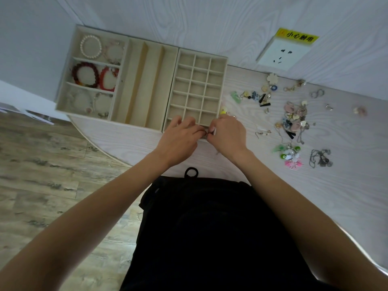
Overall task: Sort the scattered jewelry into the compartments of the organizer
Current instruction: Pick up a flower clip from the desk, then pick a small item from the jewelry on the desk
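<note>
Jewelry, one tiny dark piece [206, 133], sits pinched between both hands at the near edge of the grid tray [223, 80]. It is too small to tell what kind of piece it is. The left hand [180, 136] has its fingers curled in, with the fingertips meeting the piece. The right hand [228, 133] is curled too, with thumb and finger squeezed on the same little piece. The two hands touch at the fingertips, right over the nearest row of small boxes in the tray.

At ten o'clock from the hands is the bigger organizer tray [144, 85], just beside the grid tray. Its long slots hold nothing that shows. Its left part holds a white pearl bracelet [90, 46], a dark red bead bracelet [85, 74], a bright red bracelet [108, 79] and some pale ones.

At three o'clock from the hands lies the scattered jewelry pile [294, 118] on the pale wood table [346, 185]: earrings, charms, a silver chain [320, 158] and a pink flower piece [293, 164].

At one o'clock, up on the wall, is a white wall socket [279, 55] with a yellow label.
</note>
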The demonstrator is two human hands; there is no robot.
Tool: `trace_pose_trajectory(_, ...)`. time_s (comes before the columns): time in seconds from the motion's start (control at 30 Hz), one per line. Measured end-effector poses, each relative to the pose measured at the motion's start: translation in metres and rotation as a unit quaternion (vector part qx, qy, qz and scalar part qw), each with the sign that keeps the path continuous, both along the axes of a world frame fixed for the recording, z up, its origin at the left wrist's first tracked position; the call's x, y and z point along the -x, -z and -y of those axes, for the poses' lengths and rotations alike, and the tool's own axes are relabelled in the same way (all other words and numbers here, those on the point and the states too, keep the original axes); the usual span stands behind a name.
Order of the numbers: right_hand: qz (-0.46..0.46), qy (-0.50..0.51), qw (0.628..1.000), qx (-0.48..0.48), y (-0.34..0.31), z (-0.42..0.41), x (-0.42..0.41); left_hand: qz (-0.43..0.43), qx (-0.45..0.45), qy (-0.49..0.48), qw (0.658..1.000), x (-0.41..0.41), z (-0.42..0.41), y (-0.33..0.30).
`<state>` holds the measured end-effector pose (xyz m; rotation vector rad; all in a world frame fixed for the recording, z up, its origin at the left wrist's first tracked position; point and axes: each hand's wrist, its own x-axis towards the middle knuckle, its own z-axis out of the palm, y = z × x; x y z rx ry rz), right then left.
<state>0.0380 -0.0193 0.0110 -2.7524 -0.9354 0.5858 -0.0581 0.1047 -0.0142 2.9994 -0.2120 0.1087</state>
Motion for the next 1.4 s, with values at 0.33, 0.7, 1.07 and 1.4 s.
trace_pose_trajectory(0.33,-0.017,0.131,0.978,-0.163,-0.011,0.063,-0.042,0.012,0.099,-0.081,0.992,0.005,0.000,0.006)
trace_pose_trajectory(0.7,-0.022,0.091,0.991,-0.098,0.030,0.120,-0.047,-0.001,0.201,-0.085,0.976,-0.039,0.057,-0.003)
trace_pose_trajectory(1.07,0.022,0.075,0.989,-0.123,0.041,0.195,-0.018,-0.087,-0.018,-0.129,0.988,-0.065,0.099,0.001)
trace_pose_trajectory(1.4,0.014,0.144,0.960,-0.238,0.040,0.204,-0.038,-0.082,0.200,-0.123,0.969,-0.135,0.109,-0.013)
